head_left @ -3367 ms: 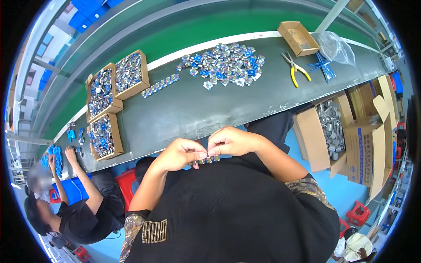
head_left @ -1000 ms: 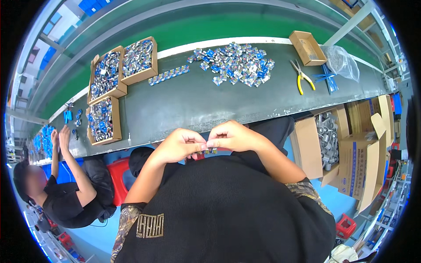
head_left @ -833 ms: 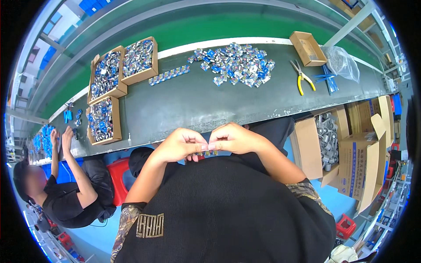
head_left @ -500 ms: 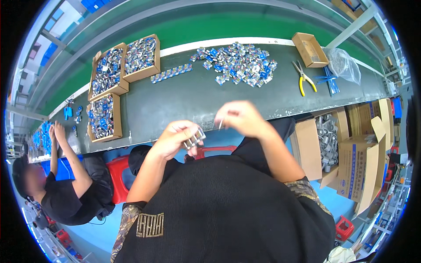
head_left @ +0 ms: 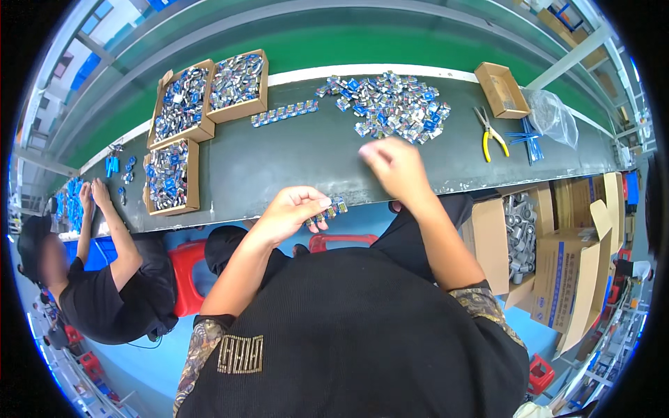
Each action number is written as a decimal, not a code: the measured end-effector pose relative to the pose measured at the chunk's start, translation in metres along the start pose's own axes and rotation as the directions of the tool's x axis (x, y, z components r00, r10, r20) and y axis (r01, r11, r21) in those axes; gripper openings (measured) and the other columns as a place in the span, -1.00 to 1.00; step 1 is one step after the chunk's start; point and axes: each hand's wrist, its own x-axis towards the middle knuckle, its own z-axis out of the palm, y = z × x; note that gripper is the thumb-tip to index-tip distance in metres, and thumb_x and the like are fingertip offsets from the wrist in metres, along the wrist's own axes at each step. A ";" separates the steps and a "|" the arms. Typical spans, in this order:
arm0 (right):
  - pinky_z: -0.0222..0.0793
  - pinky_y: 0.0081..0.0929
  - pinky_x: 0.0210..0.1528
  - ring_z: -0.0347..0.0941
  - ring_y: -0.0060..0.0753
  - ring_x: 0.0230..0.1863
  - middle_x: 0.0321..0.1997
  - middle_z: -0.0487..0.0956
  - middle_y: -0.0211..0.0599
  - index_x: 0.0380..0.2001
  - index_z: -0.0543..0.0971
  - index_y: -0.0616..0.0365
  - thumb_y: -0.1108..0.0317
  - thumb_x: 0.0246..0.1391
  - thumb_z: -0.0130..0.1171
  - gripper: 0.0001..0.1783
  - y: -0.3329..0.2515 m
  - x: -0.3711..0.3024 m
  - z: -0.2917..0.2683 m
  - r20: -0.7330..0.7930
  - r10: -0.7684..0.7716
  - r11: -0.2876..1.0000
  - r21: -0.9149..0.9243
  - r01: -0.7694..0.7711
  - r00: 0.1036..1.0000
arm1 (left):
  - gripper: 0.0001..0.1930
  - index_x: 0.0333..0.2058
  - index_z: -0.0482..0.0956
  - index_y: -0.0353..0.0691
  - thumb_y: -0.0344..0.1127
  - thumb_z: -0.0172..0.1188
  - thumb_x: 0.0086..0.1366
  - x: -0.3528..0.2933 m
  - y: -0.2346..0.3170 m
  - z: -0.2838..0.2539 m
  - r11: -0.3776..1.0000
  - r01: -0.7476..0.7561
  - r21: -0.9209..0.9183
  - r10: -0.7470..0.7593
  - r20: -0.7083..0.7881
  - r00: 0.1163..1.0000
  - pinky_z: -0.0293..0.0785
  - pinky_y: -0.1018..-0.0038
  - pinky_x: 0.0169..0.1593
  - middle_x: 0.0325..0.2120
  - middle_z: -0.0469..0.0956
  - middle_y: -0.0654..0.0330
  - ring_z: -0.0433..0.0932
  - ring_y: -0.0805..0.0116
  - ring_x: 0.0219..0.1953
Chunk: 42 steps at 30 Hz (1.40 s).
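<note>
My left hand (head_left: 291, 214) is closed, thumb on top, around a short row of small blue-and-metal parts (head_left: 336, 208) just off the bench's near edge. My right hand (head_left: 398, 169) is over the bench, close to the near side of a loose pile of small blue-and-silver parts (head_left: 408, 104). Its fingertips are smeared by motion, and I cannot make out whether anything is between them. Left of the pile, a straight row of similar parts (head_left: 284, 113) lies on the dark bench top (head_left: 293, 157).
Three cardboard trays (head_left: 191, 184) full of such parts stand at the left. Yellow-handled pliers (head_left: 490, 136), a small cardboard box (head_left: 503, 90), blue ties (head_left: 531, 141) and a plastic bag (head_left: 554, 118) are at right. A carton of grey metal parts (head_left: 519, 237) sits below. A person (head_left: 104, 279) works at far left.
My right hand has moved away from the left, forward toward the pile; a thin pale strip seen at its fingers before no longer shows. My left hand has shifted slightly right, keeping its row of parts.
</note>
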 end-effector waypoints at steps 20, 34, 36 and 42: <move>0.48 -0.54 -0.30 0.55 -0.57 -0.31 -0.32 0.65 -0.35 -0.32 0.66 0.21 0.38 0.18 0.22 -0.87 -0.016 0.000 -0.005 0.496 0.078 0.739 0.553 -0.384 0.865 | -0.66 -0.12 0.56 -0.33 -0.12 0.20 0.38 -0.014 0.007 0.002 0.973 -0.059 -0.222 0.083 0.100 0.992 0.57 0.51 -0.45 -0.44 0.64 0.07 0.63 0.38 -0.51; 0.44 -0.34 -0.28 0.56 -0.26 -0.38 -0.41 0.62 -0.16 -0.31 0.70 0.19 0.19 0.19 0.22 -0.73 -0.006 0.039 0.007 0.082 -0.055 0.998 -0.019 0.056 0.995 | -0.81 -0.23 0.57 -0.26 -0.25 0.25 0.36 -0.007 0.011 -0.008 0.999 0.006 -0.031 -0.009 -0.085 0.996 0.57 0.65 -0.40 -0.41 0.65 0.16 0.64 0.54 -0.47; 0.42 -0.44 -0.31 0.51 -0.47 -0.42 -0.45 0.61 -0.27 -0.33 0.69 0.21 0.19 0.21 0.23 -0.73 -0.030 0.018 0.006 0.397 0.003 0.980 0.180 -0.081 0.918 | -0.82 -0.26 0.58 -0.27 -0.27 0.27 0.35 -0.006 0.013 -0.008 1.000 -0.004 -0.027 0.001 -0.106 0.994 0.57 0.64 -0.43 -0.45 0.64 0.17 0.64 0.52 -0.50; 0.38 -0.55 -0.29 0.43 -0.66 -0.35 -0.41 0.61 -0.44 -0.30 0.66 0.27 0.24 0.22 0.27 -0.74 -0.023 -0.009 0.014 0.662 -0.067 0.861 0.416 -0.292 0.747 | -0.81 -0.32 0.60 -0.30 -0.27 0.29 0.32 -0.008 0.025 0.001 0.999 0.007 0.032 -0.007 -0.013 1.000 0.57 0.61 -0.47 -0.52 0.63 0.18 0.65 0.45 -0.54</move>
